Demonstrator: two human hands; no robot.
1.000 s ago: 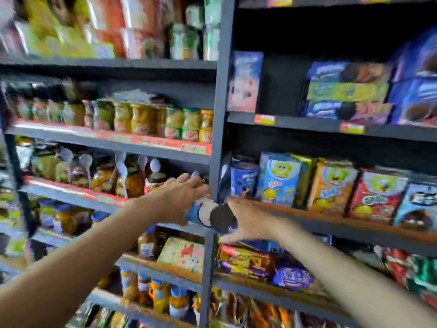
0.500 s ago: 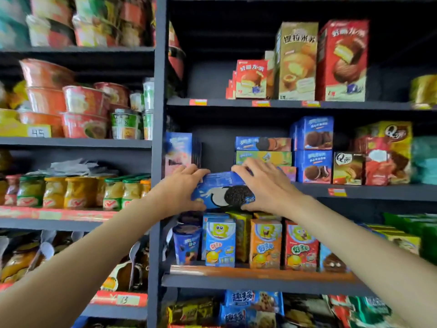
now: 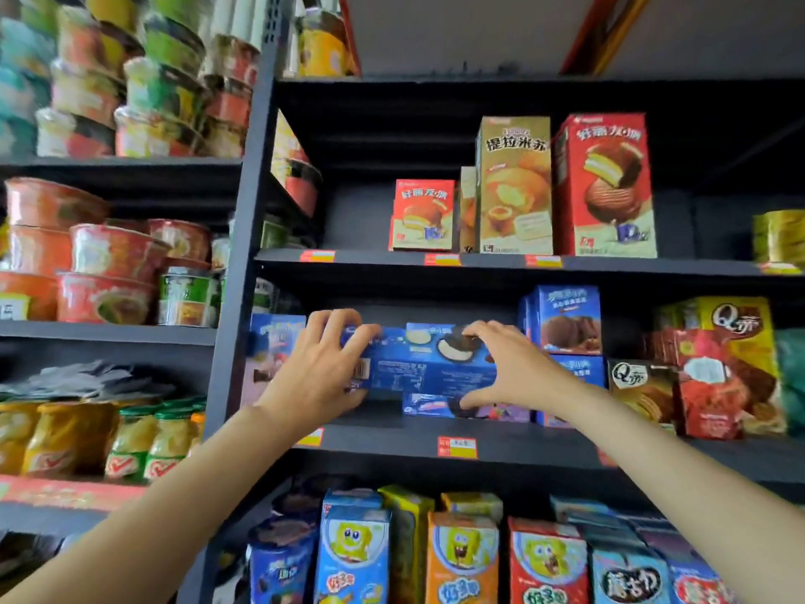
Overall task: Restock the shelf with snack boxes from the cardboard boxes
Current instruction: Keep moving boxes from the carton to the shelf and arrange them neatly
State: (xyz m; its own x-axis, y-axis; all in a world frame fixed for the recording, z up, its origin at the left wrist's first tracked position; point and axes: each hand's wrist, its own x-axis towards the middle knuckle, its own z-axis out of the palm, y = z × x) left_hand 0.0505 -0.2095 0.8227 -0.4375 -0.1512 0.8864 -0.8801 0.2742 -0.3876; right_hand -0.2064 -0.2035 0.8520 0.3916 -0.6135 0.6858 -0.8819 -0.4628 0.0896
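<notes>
A long blue cookie box (image 3: 429, 361) lies flat, held at the mouth of the dark shelf (image 3: 514, 442), on top of a similar blue box (image 3: 429, 405). My left hand (image 3: 322, 368) grips its left end with fingers over the top and thumb under it. My right hand (image 3: 507, 366) holds the right end, fingers curled over the top edge, thumb below. An upright blue box (image 3: 272, 355) stands just left of my left hand, and a stack of blue chocolate boxes (image 3: 566, 320) stands right of my right hand.
Red and gold cake boxes (image 3: 516, 187) stand on the shelf above. Yellow and red Q-brand boxes (image 3: 718, 368) fill the right side. Cartoon snack boxes (image 3: 461, 555) line the shelf below. Noodle bowls (image 3: 113, 255) and jars (image 3: 130, 442) fill the left bay past the upright post (image 3: 244, 272).
Both hands have lifted the blue box from the lower shelf level up to the middle shelf and pushed it in over the boxes lying there. The view has tilted upward.
</notes>
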